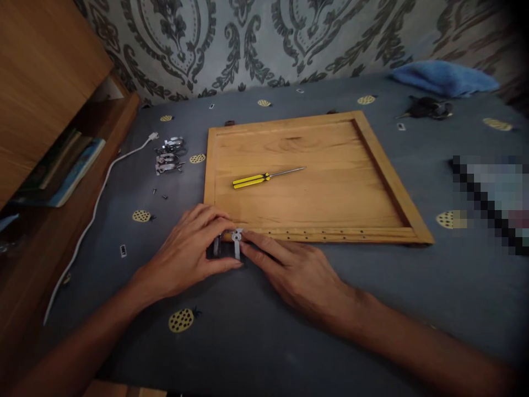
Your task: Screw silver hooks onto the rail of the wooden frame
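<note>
A wooden cabinet door [314, 182] lies flat on a grey sheet patterned with yellow pineapples. My left hand [188, 251] curls around a small metal hinge [236, 241] at the door's near left edge. My right hand [285, 270] presses the same hinge with its fingertips from the right. A yellow-handled screwdriver [264, 177] rests on the door panel, beyond both hands. A row of small holes runs along the door's near edge.
More metal hinges [169, 154] and loose screws [159, 193] lie left of the door. A white cable [99, 204] runs along the left. A wooden shelf with books [61, 171] stands at left. Blue cloth [444, 77] and a dark object [427, 107] lie far right.
</note>
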